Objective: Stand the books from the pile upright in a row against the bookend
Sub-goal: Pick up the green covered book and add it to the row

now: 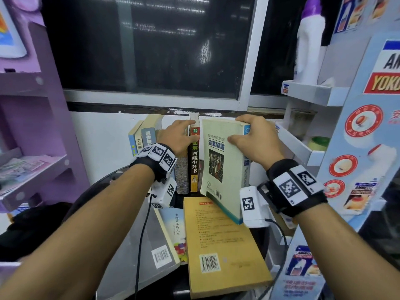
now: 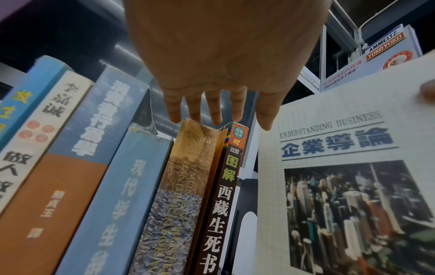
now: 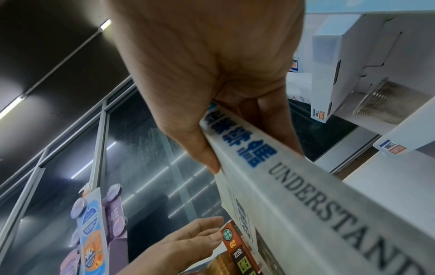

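Observation:
Several books stand in a row at the back; the rightmost has a dark spine [image 1: 194, 165] [image 2: 226, 195]. My left hand [image 1: 184, 128] [image 2: 219, 111] lies with straight fingers on the tops of this row. My right hand [image 1: 242, 131] [image 3: 235, 119] grips the top of a pale "Understanding Business" book [image 1: 218, 169] [image 2: 341, 186] [image 3: 306, 195]. That book is upright, slightly tilted, just right of the row. A black bookend plate [image 2: 244, 214] shows between the dark-spined book and the held one. In the pile in front lie a yellow book [image 1: 220, 245] and a pale blue one [image 1: 173, 230].
A purple shelf unit [image 1: 32, 126] stands close on the left. A white display rack [image 1: 313, 94] with a white bottle [image 1: 309, 40] crowds the right. A dark window [image 1: 151, 50] and its sill run behind the books. A grey book with a barcode [image 1: 149, 245] lies front left.

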The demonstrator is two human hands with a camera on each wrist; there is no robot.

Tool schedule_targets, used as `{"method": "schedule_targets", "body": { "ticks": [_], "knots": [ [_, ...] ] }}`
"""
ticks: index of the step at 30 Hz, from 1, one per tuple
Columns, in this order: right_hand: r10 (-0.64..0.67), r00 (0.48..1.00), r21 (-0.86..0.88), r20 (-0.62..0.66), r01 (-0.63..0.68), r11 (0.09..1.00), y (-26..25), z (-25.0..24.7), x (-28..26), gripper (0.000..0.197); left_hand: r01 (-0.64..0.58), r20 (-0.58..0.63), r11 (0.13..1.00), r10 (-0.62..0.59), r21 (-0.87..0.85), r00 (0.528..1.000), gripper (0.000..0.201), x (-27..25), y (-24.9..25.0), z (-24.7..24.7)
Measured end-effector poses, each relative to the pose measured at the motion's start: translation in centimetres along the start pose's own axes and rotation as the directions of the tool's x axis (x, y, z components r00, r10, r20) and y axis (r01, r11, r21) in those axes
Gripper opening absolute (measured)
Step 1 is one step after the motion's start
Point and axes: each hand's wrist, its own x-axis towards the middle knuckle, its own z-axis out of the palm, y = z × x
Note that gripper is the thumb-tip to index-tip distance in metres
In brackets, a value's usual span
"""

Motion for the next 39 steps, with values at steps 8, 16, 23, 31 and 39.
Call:
{"method": "schedule_targets", "body": {
  "ticks": [8,16,23,31,39],
  "knots": [
    [0.008,0.997,-0.046,-0.081,-0.012,0.999,0.6,2.4,3.1,0.035,-0.039,0.014,0.999,0.039,0.032,0.999,0.056,1.5,-0.5,0.8],
    [0.057,0.990,-0.017,-0.125,-0.060,0.998,1.8,5.7,6.1,0.038,-0.026,-0.001,0.998,0.026,-0.060,1.000,0.044,2.4,-1.7,1.6],
    [0.035,0.990,-0.023,-0.135,-0.038,0.999,2.8,9.3,7.9,0.047,-0.070,-0.010,0.976,0.069,-0.205,0.998,0.051,3.1,-3.3,1.7],
    [0.046,0.987,0.012,-0.153,-0.045,0.999,3.4,12.0,9.6,0.045,-0.162,-0.063,0.974,0.153,-0.158,0.986,0.059,3.1,-4.1,2.1],
    [0.004,0.992,0.026,-0.124,-0.001,1.000,3.9,14.0,9.9,0.045,-0.203,-0.075,0.975,0.197,-0.090,0.978,0.057,2.9,-4.1,2.1]
  ]
}}
